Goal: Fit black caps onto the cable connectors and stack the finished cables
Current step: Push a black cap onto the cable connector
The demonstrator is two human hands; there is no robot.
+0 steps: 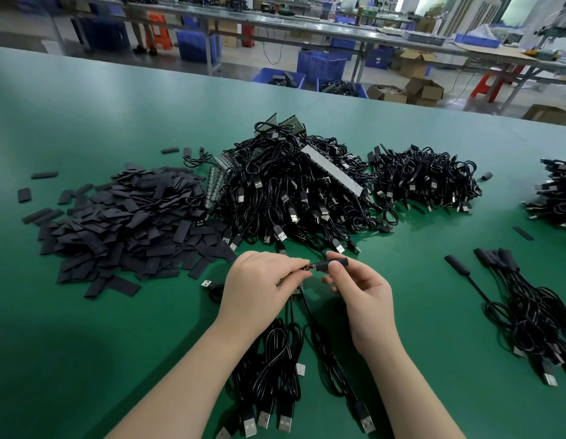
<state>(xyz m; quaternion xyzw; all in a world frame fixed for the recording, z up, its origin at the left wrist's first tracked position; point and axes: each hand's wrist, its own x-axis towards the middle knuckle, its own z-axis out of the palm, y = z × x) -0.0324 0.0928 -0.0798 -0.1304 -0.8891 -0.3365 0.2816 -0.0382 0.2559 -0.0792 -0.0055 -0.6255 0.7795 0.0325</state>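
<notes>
My left hand (259, 286) pinches the bare connector end (308, 268) of a black cable, several more cables hanging from it down to the table. My right hand (357, 289) pinches a black cap (334, 264) between thumb and fingers, its mouth touching the connector tip. A heap of loose black caps (126, 226) lies to the left. A large tangle of uncapped USB cables (291, 191) sits behind my hands. Capped cables (529, 312) lie stacked at the right, caps pointing away from me.
The green table (85, 343) carries a second cable pile (427, 179) at the back right and another (557, 198) at the right edge. A single USB plug (207, 283) lies left of my left hand. Benches, blue crates and boxes stand beyond the table.
</notes>
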